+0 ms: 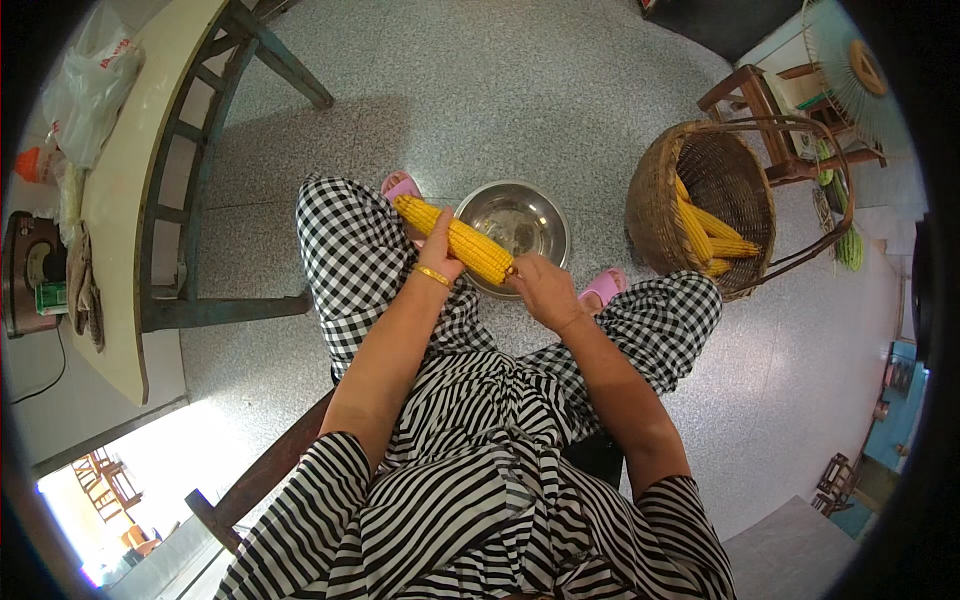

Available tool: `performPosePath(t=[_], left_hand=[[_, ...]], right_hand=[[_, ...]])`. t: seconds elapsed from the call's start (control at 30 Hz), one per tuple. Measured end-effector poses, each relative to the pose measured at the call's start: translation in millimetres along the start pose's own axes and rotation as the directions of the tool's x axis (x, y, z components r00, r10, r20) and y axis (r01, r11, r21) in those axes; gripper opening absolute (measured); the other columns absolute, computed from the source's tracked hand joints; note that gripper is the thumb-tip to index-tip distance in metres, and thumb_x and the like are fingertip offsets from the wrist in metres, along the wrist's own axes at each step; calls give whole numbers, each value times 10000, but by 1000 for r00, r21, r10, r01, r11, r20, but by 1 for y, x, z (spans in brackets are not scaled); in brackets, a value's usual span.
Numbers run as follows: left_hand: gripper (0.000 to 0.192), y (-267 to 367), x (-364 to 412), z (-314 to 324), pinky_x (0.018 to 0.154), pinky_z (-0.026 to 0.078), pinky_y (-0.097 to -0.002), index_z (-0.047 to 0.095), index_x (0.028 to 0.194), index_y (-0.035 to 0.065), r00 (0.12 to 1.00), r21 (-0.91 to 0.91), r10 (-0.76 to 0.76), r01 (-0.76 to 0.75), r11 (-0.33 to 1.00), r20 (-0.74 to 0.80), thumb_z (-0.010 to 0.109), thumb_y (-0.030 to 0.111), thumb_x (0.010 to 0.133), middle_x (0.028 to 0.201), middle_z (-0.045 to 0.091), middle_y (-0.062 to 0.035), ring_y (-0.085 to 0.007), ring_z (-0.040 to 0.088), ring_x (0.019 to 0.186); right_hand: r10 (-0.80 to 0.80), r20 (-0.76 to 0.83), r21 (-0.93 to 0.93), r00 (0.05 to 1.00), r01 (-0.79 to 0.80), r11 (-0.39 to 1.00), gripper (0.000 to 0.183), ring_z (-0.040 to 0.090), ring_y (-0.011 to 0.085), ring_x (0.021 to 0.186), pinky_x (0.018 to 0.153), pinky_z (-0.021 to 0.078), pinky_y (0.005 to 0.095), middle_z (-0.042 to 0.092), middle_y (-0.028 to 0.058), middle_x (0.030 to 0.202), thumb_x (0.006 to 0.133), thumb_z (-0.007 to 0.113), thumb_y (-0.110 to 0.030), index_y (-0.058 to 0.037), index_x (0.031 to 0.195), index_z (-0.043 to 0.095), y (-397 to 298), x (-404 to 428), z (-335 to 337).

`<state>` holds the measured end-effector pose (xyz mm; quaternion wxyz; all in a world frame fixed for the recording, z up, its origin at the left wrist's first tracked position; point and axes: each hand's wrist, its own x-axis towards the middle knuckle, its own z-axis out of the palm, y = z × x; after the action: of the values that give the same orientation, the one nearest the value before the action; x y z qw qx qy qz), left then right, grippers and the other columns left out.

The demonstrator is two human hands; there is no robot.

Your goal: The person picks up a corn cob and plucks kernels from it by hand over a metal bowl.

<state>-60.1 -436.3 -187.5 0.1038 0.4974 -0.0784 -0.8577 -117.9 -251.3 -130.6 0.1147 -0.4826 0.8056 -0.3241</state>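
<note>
My left hand [441, 253] is closed around the middle of a yellow ear of corn [472, 246], with a gold-coloured bracelet at the wrist. The ear slants across the near left part of a round stainless steel basin [553, 214] on the floor. At the ear's lower right end, the fingers of my right hand [544, 289] are curled against the stalk end; their tips are partly hidden. A few small yellow bits lie inside the basin. To the right, a woven basket [652, 202] with a tall handle leans open towards me and holds several more yellow ears [697, 229].
At the left stands a table [112, 217] with a plastic bag [94, 90], a cloth [84, 289] and its wooden legs near my knee. A wooden stool [776, 135] and green vegetables [847, 244] are beyond the basket. My knees and pink slippers flank the basin.
</note>
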Motion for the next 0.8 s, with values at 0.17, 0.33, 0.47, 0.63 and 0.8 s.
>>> performPosePath(t=[0.17,0.33,0.47,0.63,0.8], left_hand=[[319,0,4,-4,786,419,-442,494,915,58,999,-1,37,-37,999,28,604,315,762,871,516,-85,-241,505,832],[332,-3,0,-1,780,424,-439,486,938,57,998,62,58,-59,996,24,609,308,759,886,511,-84,-238,502,842],[342,-2,-1,2,788,422,-442,473,973,59,997,-10,71,-71,997,5,608,291,762,910,505,-88,-244,499,855],[332,0,0,-1,803,414,-448,467,986,54,998,-38,64,-63,997,23,598,271,772,915,504,-94,-250,498,858],[321,-1,0,0,793,418,-450,472,970,48,999,-49,42,-41,998,29,597,267,773,904,506,-97,-253,500,849]], right_hand=[[-92,12,-131,996,92,987,152,528,263,710,567,440,352,466,105,766,754,526,-156,-57,832,441,2,0,5],[407,63,-93,911,-400,912,137,537,324,684,583,426,401,523,160,766,772,493,-144,-23,815,446,-8,-1,17],[509,-6,274,861,-488,829,148,541,350,657,590,416,421,547,187,718,784,470,-159,-15,817,474,16,-7,30],[595,-84,292,799,-551,781,168,553,340,646,578,430,380,561,180,690,772,498,-193,-33,805,538,62,-13,54],[672,-24,349,740,-624,699,213,560,256,596,544,431,328,564,137,663,789,495,-235,-32,831,540,71,-15,62]])
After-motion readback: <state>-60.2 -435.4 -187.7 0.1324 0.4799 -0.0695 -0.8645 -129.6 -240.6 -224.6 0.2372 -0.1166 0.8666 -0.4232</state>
